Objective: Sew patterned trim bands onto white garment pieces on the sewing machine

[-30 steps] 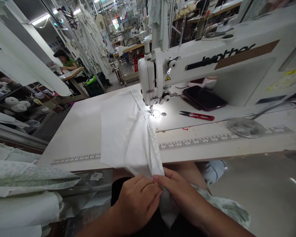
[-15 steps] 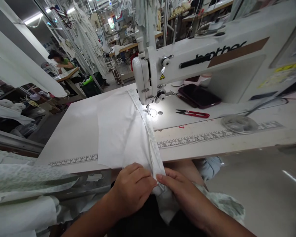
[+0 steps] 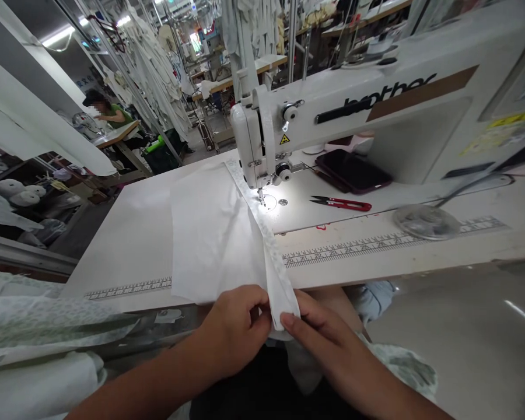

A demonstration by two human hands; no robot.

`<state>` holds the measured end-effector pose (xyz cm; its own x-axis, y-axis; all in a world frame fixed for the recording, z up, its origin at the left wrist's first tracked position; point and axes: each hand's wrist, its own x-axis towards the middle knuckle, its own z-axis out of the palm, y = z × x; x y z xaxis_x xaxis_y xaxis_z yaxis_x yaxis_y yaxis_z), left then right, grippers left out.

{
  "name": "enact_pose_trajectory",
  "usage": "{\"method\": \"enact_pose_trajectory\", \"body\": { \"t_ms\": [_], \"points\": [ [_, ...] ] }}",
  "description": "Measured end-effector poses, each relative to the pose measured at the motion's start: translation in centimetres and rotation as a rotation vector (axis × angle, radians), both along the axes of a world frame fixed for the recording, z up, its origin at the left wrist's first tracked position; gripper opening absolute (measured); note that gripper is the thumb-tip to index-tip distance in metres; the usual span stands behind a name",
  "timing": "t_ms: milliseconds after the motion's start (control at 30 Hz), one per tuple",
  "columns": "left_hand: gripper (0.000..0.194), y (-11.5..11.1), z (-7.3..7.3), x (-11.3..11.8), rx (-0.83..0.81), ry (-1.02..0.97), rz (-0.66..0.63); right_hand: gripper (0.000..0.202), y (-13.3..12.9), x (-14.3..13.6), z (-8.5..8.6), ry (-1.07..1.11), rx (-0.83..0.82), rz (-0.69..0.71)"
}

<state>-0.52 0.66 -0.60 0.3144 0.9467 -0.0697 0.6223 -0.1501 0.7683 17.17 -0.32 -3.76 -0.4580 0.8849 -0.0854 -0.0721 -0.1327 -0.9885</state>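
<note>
White fabric (image 3: 214, 233) lies across the sewing table, and its patterned edge strip (image 3: 262, 224) runs under the needle area of the sewing machine (image 3: 254, 146). At the table's front edge my left hand (image 3: 240, 326) is closed on the fabric, just left of the folded strip. My right hand (image 3: 324, 332) pinches the strip's folded end, thumb on top and fingers behind it. Part of the fabric hangs below my hands over dark clothing.
Red thread snips (image 3: 341, 203), a dark phone (image 3: 354, 169) and a round clear dish (image 3: 426, 221) sit right of the needle. Fabrics (image 3: 35, 321) hang at the left. A person (image 3: 109, 114) sits at another table behind.
The strip's near end now lies flatter and wider between my hands. My left hand has turned, with its thumb and fingers drawn slightly away from my right thumb.
</note>
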Motion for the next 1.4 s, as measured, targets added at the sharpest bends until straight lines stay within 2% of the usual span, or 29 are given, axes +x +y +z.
{"method": "enact_pose_trajectory", "body": {
  "t_ms": [100,200,300,400,500,633,767,833,1000,1100,1167,1233,1300,1400],
  "points": [
    [0.011,-0.7,-0.7,-0.7,0.197,-0.018,0.016,0.034,-0.1,0.0,-0.2,0.032,-0.091,-0.005],
    [0.014,-1.6,-2.0,-1.0,0.233,-0.078,0.01,0.039,-0.3,-0.1,-0.8,0.077,-0.182,-0.01],
    [0.02,-2.3,-3.2,-0.6,0.222,-0.15,0.081,0.04,-0.4,-0.3,-1.2,0.109,-0.242,0.005],
    [0.02,-2.6,-4.1,-0.1,0.318,-0.2,0.098,0.036,-0.3,-0.5,-1.3,0.115,-0.26,0.005],
    [0.016,-2.3,-4.4,-0.1,0.472,-0.199,0.008,0.034,-0.3,-0.5,-1.2,0.105,-0.256,-0.016],
    [0.011,-1.7,-4.0,-0.5,0.596,-0.12,-0.113,0.032,-0.3,-0.7,-1.4,0.111,-0.307,-0.044],
    [0.017,-1.3,-3.3,-0.9,0.715,0.049,-0.291,0.026,0.1,-1.0,-1.5,0.2,-0.444,-0.034],
    [0.021,-1.4,-3.3,-1.0,0.748,0.086,-0.335,0.021,0.3,-1.2,-1.5,0.249,-0.466,0.003],
    [0.015,-2.2,-4.2,-1.3,0.676,-0.058,-0.196,0.019,0.6,-1.0,-1.5,0.273,-0.482,0.027],
    [0.015,-2.1,-4.5,-1.3,0.675,-0.066,-0.155,0.022,0.4,-0.9,-1.7,0.257,-0.489,0.046],
    [0.011,-1.9,-4.1,-1.1,0.689,-0.047,-0.176,0.023,0.3,-0.9,-1.8,0.232,-0.468,0.04],
    [0.01,-1.7,-3.4,-0.9,0.63,-0.033,-0.189,0.024,0.2,-0.9,-1.8,0.192,-0.428,0.027],
    [0.01,-1.6,-2.4,-0.6,0.438,-0.046,-0.15,0.026,0.1,-0.9,-1.8,0.142,-0.367,0.019],
    [0.009,-1.3,-1.0,-0.1,0.0,-0.062,0.008,0.029,0.0,-0.8,-1.8,0.041,-0.196,0.005]
  ]
}}
